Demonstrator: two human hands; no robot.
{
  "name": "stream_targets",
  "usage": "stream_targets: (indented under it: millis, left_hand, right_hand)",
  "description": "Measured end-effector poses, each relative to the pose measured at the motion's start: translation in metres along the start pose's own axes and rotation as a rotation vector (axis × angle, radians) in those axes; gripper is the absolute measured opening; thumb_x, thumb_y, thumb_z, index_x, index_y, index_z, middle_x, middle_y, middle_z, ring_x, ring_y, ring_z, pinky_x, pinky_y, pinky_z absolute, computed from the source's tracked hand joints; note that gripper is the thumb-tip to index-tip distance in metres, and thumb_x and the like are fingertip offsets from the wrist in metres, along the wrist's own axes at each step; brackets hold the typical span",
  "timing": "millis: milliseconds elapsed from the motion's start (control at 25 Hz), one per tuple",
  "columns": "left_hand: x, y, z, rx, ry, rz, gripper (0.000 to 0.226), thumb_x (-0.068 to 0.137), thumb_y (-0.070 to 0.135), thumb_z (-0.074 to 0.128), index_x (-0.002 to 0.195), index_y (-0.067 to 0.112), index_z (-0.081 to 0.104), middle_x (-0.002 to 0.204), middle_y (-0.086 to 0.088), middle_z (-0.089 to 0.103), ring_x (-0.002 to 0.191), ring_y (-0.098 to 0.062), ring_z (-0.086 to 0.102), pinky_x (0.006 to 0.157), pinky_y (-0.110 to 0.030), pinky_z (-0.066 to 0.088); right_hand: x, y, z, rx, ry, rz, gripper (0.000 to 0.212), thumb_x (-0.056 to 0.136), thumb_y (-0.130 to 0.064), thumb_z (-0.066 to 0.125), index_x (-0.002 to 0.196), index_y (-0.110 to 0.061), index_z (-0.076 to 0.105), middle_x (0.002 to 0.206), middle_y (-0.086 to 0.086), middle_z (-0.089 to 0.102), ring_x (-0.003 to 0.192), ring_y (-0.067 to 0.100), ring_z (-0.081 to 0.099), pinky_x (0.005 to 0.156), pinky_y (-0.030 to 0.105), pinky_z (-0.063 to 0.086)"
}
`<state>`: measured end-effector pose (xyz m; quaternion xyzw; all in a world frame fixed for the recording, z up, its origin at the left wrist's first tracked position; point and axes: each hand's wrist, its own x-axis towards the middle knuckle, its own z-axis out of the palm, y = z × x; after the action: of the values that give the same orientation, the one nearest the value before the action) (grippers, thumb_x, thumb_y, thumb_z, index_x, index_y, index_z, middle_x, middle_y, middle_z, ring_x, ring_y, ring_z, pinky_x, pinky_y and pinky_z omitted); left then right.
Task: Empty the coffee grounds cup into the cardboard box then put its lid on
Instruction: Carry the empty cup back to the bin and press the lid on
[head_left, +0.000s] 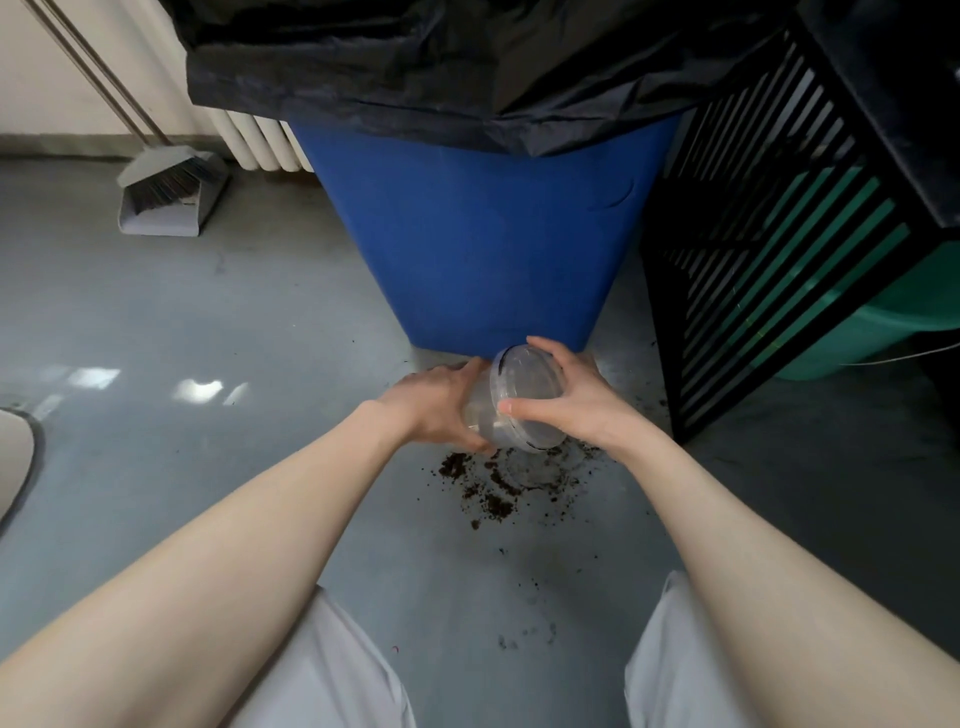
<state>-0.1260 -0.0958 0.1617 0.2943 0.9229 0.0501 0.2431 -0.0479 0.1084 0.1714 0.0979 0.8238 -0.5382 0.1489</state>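
Left hand (441, 405): grasps the cup (485, 410) at its side.
Right hand (563, 400): grasps the lid (530, 376) on the cup's mouth.
Floor (208, 322): grounds (488, 486) scattered below the cup.

1. We have one view only, from a wide-angle camera worn on the head, so no second view shares the scene.
2. We look forward and steeply down along both forearms to the grey floor (156, 322).
3. We sit close: the left hand (441, 402) and right hand (563, 400) meet near the frame's middle, with the blue bin (483, 234) just beyond.
4. Straight lines bow toward the edges.
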Motion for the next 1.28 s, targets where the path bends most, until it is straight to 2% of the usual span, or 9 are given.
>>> stream_targets:
  millis: [240, 400, 560, 840, 1040, 1280]
  left_hand:
    - [0.0016, -0.0016, -0.0021, -0.030, -0.018, 0.009, 0.121, 0.064, 0.062, 0.087, 0.159, 0.029, 0.022, 0.158, -0.004, 0.049, 0.135, -0.030, 0.056, 0.107, -0.044, 0.051]
    - [0.0010, -0.0037, -0.0028, -0.087, -0.028, 0.016, 0.119, 0.063, 0.058, 0.090, 0.158, 0.028, 0.025, 0.155, -0.004, 0.052, 0.133, -0.029, 0.057, 0.107, -0.044, 0.051]
    - [0.0000, -0.0047, -0.0019, -0.149, -0.048, 0.033, 0.114, 0.063, 0.052, 0.093, 0.154, 0.027, 0.028, 0.148, -0.006, 0.057, 0.128, -0.029, 0.060, 0.107, -0.042, 0.052]
    - [0.0001, -0.0050, -0.0050, -0.175, -0.017, 0.042, 0.114, 0.063, 0.050, 0.094, 0.154, 0.024, 0.032, 0.147, -0.007, 0.058, 0.131, -0.028, 0.057, 0.109, -0.041, 0.049]
    - [0.0005, -0.0020, -0.0053, -0.177, 0.005, 0.042, 0.116, 0.061, 0.051, 0.095, 0.155, 0.021, 0.033, 0.150, -0.006, 0.056, 0.135, -0.028, 0.054, 0.112, -0.037, 0.046]
    - [-0.0015, 0.0003, -0.0093, -0.238, 0.042, 0.056, 0.112, 0.059, 0.047, 0.097, 0.151, 0.023, 0.039, 0.147, -0.004, 0.058, 0.135, -0.027, 0.054, 0.112, -0.042, 0.047]
  right_hand:
    - [0.0010, 0.0020, 0.0014, 0.014, -0.020, 0.010, 0.103, 0.058, -0.058, 0.086, 0.146, -0.047, 0.035, 0.149, -0.003, 0.034, 0.133, 0.017, 0.044, 0.113, 0.039, 0.039]
    - [0.0025, 0.0030, 0.0029, 0.019, -0.034, 0.008, 0.101, 0.058, -0.056, 0.088, 0.144, -0.050, 0.035, 0.145, -0.003, 0.032, 0.129, 0.015, 0.043, 0.103, 0.030, 0.039]
    - [0.0037, 0.0032, 0.0058, 0.018, -0.059, -0.004, 0.099, 0.060, -0.053, 0.089, 0.143, -0.050, 0.035, 0.140, -0.003, 0.033, 0.126, 0.015, 0.043, 0.097, 0.026, 0.038]
    - [0.0018, -0.0006, 0.0050, 0.013, -0.058, -0.022, 0.101, 0.059, -0.052, 0.089, 0.143, -0.050, 0.035, 0.144, -0.002, 0.032, 0.130, 0.017, 0.043, 0.109, 0.036, 0.041]
    - [-0.0008, -0.0015, 0.0011, 0.015, -0.058, -0.028, 0.101, 0.058, -0.052, 0.088, 0.144, -0.052, 0.034, 0.146, -0.003, 0.031, 0.132, 0.019, 0.042, 0.112, 0.042, 0.041]
    - [-0.0019, 0.0002, -0.0004, 0.044, -0.065, -0.076, 0.102, 0.059, -0.053, 0.088, 0.145, -0.053, 0.033, 0.152, -0.009, 0.036, 0.136, 0.013, 0.041, 0.114, 0.044, 0.039]
